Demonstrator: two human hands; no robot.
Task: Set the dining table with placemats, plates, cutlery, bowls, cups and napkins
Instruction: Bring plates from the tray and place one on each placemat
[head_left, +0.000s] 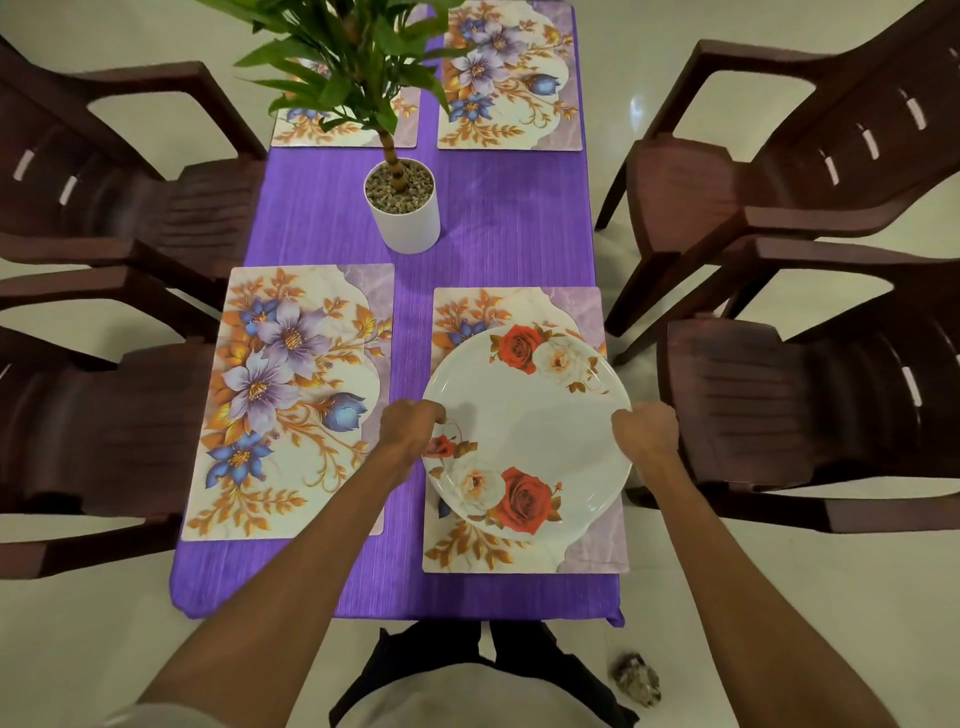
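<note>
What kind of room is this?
Probably a home dining room: a table in a purple cloth with flowery placemats, brown chairs around it, and two hands, left and right, holding a rose plate.

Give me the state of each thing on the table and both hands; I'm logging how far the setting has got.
Plate: held by both hands over the near right placemat.
Left hand: grip on the plate's left rim.
Right hand: grip on the plate's right rim.
Near left placemat: flat, bare.
Far right placemat: flat, bare.
Far left placemat: flat, partly hidden by leaves.
Potted plant: upright, mid-table.
</note>
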